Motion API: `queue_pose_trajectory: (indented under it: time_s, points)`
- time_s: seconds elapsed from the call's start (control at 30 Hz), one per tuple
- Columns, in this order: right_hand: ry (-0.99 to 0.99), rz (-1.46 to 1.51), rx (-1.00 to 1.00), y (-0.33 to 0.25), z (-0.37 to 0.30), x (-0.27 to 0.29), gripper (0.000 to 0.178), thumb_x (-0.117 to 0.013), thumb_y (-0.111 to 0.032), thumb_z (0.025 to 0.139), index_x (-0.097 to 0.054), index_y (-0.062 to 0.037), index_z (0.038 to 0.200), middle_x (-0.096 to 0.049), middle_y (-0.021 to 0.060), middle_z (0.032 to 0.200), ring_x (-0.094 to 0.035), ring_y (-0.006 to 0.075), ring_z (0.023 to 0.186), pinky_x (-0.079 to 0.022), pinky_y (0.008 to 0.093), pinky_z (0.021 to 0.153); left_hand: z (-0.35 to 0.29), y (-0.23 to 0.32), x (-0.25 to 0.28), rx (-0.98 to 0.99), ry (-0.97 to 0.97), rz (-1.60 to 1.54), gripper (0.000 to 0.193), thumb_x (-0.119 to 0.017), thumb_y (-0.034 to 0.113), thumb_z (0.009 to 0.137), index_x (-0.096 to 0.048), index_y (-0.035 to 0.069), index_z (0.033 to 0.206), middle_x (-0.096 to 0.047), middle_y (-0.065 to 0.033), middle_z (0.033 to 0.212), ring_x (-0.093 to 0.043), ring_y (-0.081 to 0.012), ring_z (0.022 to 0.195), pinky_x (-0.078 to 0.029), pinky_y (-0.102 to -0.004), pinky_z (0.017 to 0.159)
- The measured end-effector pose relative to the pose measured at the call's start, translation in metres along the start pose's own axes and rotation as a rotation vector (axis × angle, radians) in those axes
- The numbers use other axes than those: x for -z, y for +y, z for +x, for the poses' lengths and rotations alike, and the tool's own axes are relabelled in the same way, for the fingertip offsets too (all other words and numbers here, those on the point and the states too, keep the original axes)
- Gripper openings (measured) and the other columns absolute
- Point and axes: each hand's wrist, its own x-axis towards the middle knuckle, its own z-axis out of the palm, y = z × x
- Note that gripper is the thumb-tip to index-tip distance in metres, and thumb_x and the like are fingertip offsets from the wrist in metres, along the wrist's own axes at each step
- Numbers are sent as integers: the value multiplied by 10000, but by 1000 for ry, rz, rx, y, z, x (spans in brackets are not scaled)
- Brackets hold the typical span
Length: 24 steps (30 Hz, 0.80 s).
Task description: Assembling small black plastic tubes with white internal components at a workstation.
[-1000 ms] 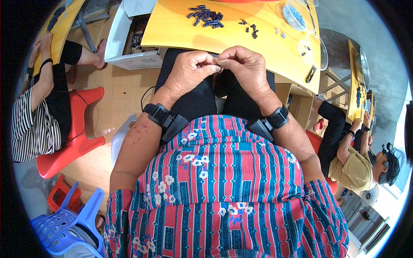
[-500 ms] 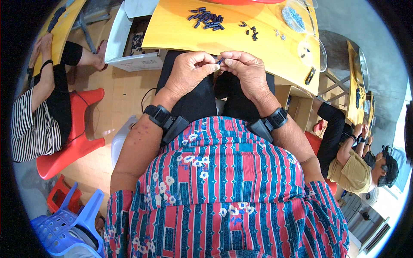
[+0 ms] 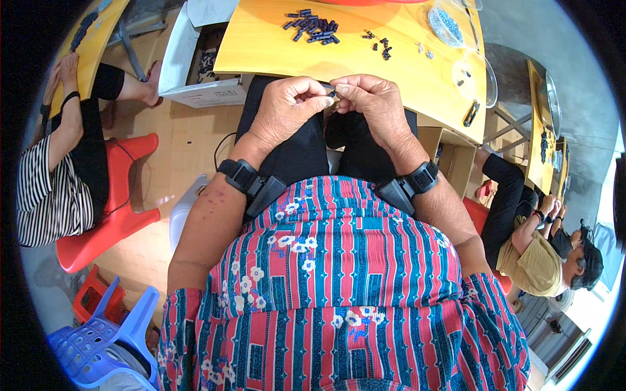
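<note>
The floor was pale and wood-toned, and the yellow table (image 3: pixel 261 55) curved across it ahead of the seated person. To the table's left, a co-worker in a striped top (image 3: pixel 52 192) sat on a red chair (image 3: pixel 114 195); to its right was another in a tan shirt (image 3: pixel 531 264). A white cardboard box (image 3: pixel 205 92) stood open just beside the table's left end.

Right by the table's near edge, on the person's side, the left hand (image 3: pixel 282 112) and right hand (image 3: pixel 375 107) met over the lap. The fingers of each were pinched nearly together on a small dark piece (image 3: pixel 332 94) between them; I couldn't make out its shape.

On the table lay a heap of dark parts (image 3: pixel 313 29), then, rightward, some small black bits (image 3: pixel 385 51), pale bits (image 3: pixel 425 51) and, towards its right end, a clear tub of blue pieces (image 3: pixel 445 27).
</note>
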Motion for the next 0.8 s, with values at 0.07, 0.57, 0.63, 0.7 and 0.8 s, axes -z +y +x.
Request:
queue_pose_trajectory:
  time_s: [0.07, 0.57, 0.63, 0.7, 0.8]
  points:
    - [9, -44, -20, -4, 0, 0, 174, -661, -153, 892, -704, -25, 1001, -660, 20, 751, -611, 82, 674, -465, 196, 612, 1, 0, 0, 5, -10, 14, 66, -697, 51, 838, -659, -1, 853, -638, 13, 787, -565, -44, 737, -482, -213, 687]
    - [-7, -126, 98, -4, 5, 2, 112, -625, 2, 855, -679, 43, 944, -685, 52, 806, -638, 104, 717, -522, 227, 666, 0, 2, -1, -8, 8, 10, 64, -684, 60, 850, -660, 0, 849, -618, 29, 757, -540, -40, 700, -463, -211, 649]
    - [-9, -143, 124, -3, 5, 2, 115, -621, 9, 853, -678, 44, 946, -685, 52, 813, -638, 106, 720, -525, 229, 675, 1, 2, -1, -7, 3, 1, 66, -680, 64, 853, -660, 2, 851, -617, 30, 755, -537, -40, 694, -460, -210, 644]
    - [-11, -159, 150, -2, 6, 3, 118, -617, 17, 851, -678, 46, 948, -684, 52, 821, -639, 108, 722, -527, 231, 684, 1, 1, -1, -7, -2, -7, 68, -677, 69, 856, -661, 3, 854, -616, 30, 753, -535, -41, 687, -458, -209, 639]
    - [-47, -127, 169, 1, 8, 6, 114, -608, 26, 853, -677, 42, 943, -682, 48, 825, -638, 108, 730, -527, 234, 699, 1, -1, -1, -20, -8, -11, 76, -672, 81, 862, -663, 6, 857, -614, 30, 749, -531, -40, 679, -455, -208, 631]
